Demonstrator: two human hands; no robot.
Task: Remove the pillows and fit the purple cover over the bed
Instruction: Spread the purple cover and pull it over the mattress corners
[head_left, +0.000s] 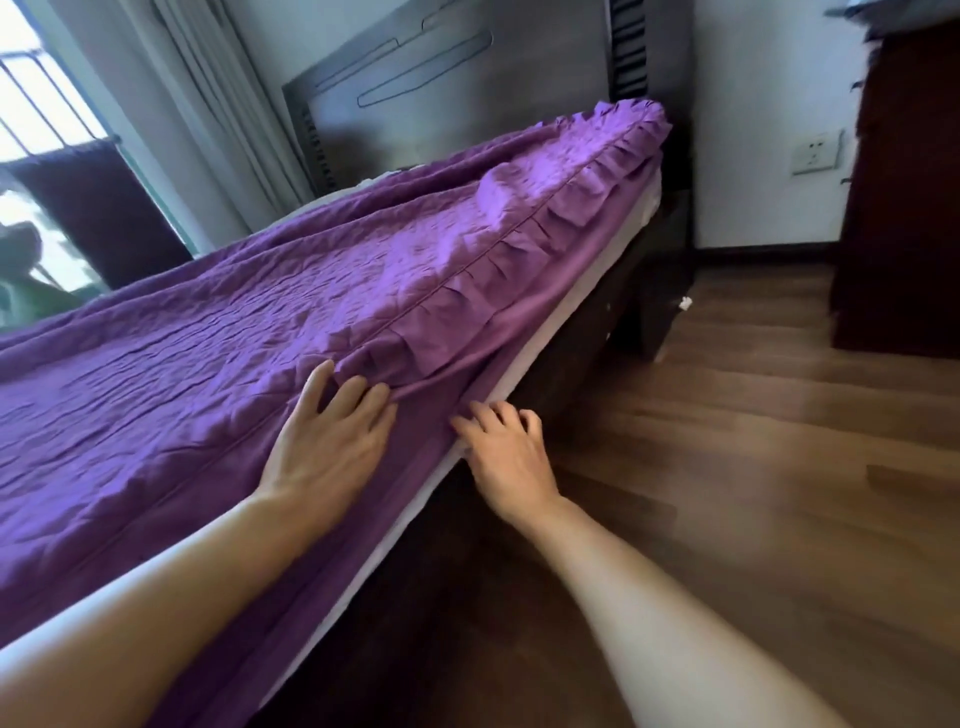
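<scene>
A crinkled purple cover (260, 322) with a ruffled border lies spread across the bed, its frill hanging over the near side. A strip of white mattress (587, 260) shows under the frill. My left hand (332, 441) lies flat on the cover at the bed's edge, fingers straight and pressing the fabric by the ruffle seam. My right hand (506, 452) is at the side of the mattress, fingers curled against the cover's hanging edge where it meets the white strip. No pillows are in view.
A dark wooden headboard (447, 93) stands at the far end. Wooden floor (753, 467) runs along the bed's right side. A dark cabinet (904, 208) stands at the right wall, near a wall socket (815, 153). A window with curtains (197, 104) is at the left.
</scene>
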